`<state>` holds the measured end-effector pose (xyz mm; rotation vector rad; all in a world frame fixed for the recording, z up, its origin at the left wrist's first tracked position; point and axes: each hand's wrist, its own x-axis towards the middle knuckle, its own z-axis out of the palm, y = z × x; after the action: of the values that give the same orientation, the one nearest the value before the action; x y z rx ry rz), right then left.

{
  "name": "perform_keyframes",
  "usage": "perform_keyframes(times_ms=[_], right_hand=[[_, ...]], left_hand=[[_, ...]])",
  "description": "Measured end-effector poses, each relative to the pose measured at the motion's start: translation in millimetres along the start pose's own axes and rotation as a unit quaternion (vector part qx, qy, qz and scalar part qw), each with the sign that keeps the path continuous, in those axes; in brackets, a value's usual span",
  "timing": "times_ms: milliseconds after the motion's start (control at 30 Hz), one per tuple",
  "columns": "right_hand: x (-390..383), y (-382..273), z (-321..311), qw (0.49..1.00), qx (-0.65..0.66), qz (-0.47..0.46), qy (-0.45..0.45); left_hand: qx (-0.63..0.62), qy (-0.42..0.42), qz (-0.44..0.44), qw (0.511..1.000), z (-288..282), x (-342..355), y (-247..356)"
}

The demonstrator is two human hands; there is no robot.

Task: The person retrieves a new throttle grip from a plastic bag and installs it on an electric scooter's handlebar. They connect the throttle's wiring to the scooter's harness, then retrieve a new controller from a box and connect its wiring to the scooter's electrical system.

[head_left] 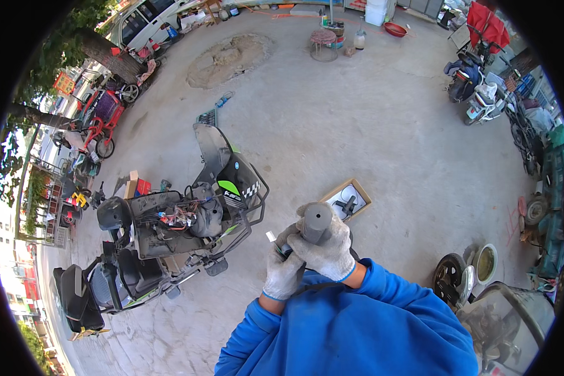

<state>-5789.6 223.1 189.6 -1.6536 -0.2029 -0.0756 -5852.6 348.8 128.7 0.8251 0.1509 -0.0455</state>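
Scooter (160, 241), one, stands off to the left with its wiring bared, well apart from both hands. Next in size is one open box (363, 192) on the ground, just beyond the hands and a little to their right, so the right hand (335, 252) is nearer to it; one black part (344, 206) shows inside, and whether smaller bits lie under it I cannot tell. Two gloved hands meet in front of the chest. One grey cylinder (317, 224) sits in the right hand, whose fingers are closed around it; its long axis points up toward the viewer, leaning slightly away from the body, its holed end uppermost. Left hand (282, 274) lies lower and to the left, against the right, and looks closed on one dark piece (286, 250), mostly hidden. Smallest comes one white tip (271, 236), poking out left of the cylinder.
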Motion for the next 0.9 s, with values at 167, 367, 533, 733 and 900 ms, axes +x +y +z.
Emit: perform_keyframes(times_ms=[167,367,533,733,900], right_hand=[[27,7,-13,0.998,0.03,0.041,-0.04],[53,46,-27,0.909,0.348,0.19,-0.125],[89,82,-70,0.854,0.503,0.126,0.048],[75,87,-111,0.962,0.249,0.084,0.074],[38,70,-87,0.988,-0.105,-0.095,-0.055]], left_hand=[[0.099,0.036,0.017,0.994,22,23,10],[0.343,0.108,0.038,0.932,25,28,23],[0.543,0.117,0.134,0.82,24,14,40],[0.626,0.07,0.216,0.746,17,19,60],[0.645,0.028,0.165,0.746,7,24,56]])
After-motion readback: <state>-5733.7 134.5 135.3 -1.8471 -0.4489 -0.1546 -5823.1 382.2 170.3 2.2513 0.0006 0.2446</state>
